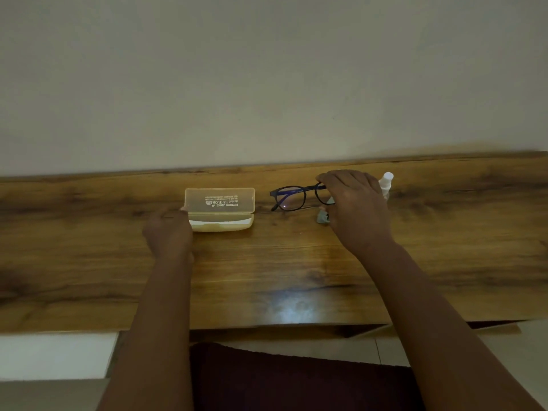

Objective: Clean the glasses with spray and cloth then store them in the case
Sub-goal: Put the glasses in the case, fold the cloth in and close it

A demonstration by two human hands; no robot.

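Dark-framed glasses (292, 197) lying on the wooden table (296, 262), right of centre frame, long axis left to right, lenses standing up. Right hand (355, 209) over their right end, fingers curled at the frame there; true grip impossible to confirm. Grey cloth (323, 216) under that palm, white spray bottle (386, 183) just behind. Left hand (169, 232) farther left, touching the open yellow case (221, 207), grasp unclear.
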